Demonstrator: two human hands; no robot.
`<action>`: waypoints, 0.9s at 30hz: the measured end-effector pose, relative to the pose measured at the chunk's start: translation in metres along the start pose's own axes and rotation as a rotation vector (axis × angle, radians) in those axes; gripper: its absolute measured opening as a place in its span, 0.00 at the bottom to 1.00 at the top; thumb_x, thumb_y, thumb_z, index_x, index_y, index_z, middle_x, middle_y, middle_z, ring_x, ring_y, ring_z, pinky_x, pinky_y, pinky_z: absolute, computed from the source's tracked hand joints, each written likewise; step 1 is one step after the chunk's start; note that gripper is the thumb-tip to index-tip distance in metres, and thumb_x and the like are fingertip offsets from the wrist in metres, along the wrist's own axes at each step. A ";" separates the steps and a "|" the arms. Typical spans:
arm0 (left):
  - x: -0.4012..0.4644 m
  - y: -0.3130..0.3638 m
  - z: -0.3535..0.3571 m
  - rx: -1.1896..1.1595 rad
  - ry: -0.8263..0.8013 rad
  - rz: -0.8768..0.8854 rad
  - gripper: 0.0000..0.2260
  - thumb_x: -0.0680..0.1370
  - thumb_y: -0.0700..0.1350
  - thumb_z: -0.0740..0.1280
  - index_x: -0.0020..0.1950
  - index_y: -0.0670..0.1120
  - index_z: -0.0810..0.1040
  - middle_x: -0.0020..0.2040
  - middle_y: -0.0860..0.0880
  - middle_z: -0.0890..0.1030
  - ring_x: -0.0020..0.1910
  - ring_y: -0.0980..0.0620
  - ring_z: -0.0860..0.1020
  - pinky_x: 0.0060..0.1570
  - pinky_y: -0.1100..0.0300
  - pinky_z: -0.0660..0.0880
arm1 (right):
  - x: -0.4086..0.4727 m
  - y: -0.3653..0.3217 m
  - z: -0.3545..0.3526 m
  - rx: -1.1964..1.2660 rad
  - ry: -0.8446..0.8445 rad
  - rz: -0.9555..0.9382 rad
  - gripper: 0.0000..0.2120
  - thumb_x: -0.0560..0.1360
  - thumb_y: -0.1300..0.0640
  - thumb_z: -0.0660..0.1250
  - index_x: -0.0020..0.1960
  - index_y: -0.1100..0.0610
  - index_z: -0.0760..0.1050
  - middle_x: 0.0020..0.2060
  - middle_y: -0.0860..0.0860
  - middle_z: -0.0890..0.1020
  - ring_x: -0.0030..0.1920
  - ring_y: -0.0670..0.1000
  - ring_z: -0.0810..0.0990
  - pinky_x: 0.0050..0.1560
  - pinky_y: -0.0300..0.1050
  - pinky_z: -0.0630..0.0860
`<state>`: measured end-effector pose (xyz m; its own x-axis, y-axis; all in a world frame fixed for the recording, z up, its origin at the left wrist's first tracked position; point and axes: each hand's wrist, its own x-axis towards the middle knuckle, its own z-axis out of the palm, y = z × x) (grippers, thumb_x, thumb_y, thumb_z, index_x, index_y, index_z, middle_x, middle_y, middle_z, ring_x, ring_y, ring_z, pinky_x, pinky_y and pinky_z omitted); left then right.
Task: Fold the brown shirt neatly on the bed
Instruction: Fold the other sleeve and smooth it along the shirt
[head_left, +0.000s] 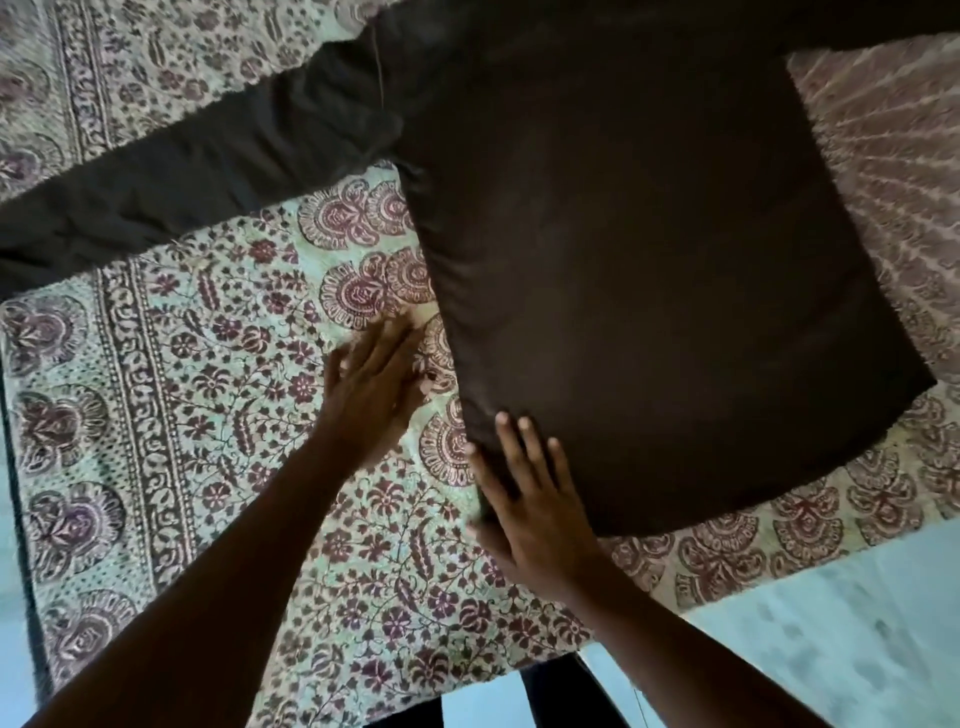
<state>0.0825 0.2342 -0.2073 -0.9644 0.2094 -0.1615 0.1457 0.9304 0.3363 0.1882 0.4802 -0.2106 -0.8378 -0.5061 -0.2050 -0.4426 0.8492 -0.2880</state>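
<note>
Flat dark-brown cloth shirt (649, 270) on floral-printed bed (182, 415); right hand (535, 499) fingers straight, pressing hem corner; left hand (374, 389) flat, holding nothing.

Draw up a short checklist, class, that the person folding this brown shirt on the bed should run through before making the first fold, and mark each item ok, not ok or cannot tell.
1. Body of the brown shirt lies flat on the bedspread: ok, few wrinkles show.
2. Long sleeve is spread straight out to the side: ok, though slightly rumpled.
3. Other sleeve is laid out: cannot tell, it runs out of frame.
4. Right hand steadies the near hem corner: ok, fingers flat on the cloth.
5. Left hand is on the shirt: not ok, it lies open on the bedspread beside the side seam.
6. Collar is straight: cannot tell, out of view.
</note>
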 end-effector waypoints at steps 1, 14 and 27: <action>-0.004 -0.004 -0.004 -0.092 0.040 0.022 0.27 0.83 0.58 0.56 0.81 0.51 0.61 0.82 0.50 0.60 0.81 0.48 0.59 0.74 0.41 0.60 | 0.000 -0.006 -0.001 0.017 0.005 -0.045 0.34 0.82 0.37 0.56 0.83 0.48 0.52 0.83 0.59 0.46 0.82 0.62 0.45 0.75 0.68 0.57; 0.012 -0.107 -0.060 -0.308 0.243 -0.010 0.19 0.81 0.38 0.64 0.72 0.42 0.73 0.73 0.43 0.73 0.73 0.45 0.71 0.72 0.50 0.70 | 0.158 -0.069 -0.016 -0.026 0.011 0.401 0.38 0.80 0.30 0.46 0.83 0.47 0.42 0.82 0.61 0.40 0.81 0.66 0.37 0.76 0.73 0.41; 0.107 -0.161 -0.096 -0.002 0.022 -0.154 0.29 0.83 0.56 0.54 0.83 0.51 0.51 0.84 0.49 0.49 0.82 0.45 0.49 0.77 0.41 0.53 | 0.303 -0.019 -0.053 -0.051 -0.033 0.526 0.36 0.78 0.28 0.43 0.81 0.38 0.37 0.81 0.60 0.35 0.80 0.67 0.34 0.73 0.79 0.41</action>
<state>-0.0649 0.0777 -0.1893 -0.9799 0.0575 -0.1910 -0.0048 0.9505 0.3107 -0.0742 0.3181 -0.2174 -0.9406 -0.0131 -0.3392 0.0194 0.9956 -0.0921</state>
